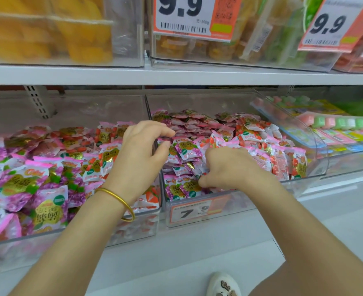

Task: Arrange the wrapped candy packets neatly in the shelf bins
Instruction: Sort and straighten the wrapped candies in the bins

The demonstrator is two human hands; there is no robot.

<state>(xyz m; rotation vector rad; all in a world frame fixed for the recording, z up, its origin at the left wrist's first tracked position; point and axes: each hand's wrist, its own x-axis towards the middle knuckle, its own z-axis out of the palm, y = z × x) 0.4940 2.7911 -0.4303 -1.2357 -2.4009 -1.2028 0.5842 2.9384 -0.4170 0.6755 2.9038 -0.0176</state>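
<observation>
Down in the clear plastic bin, the right hand curls round pink-and-purple wrapped candy packets heaped beneath both hands; the left hand hovers clawed beside it, grip unclear.

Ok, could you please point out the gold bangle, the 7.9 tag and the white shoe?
bangle (pixel 121 198): head view, on the gold band across the left wrist.
7.9 tag (pixel 197 210): head view, between the printed digits.
shoe (pixel 221 280): head view, on its white top.
</observation>
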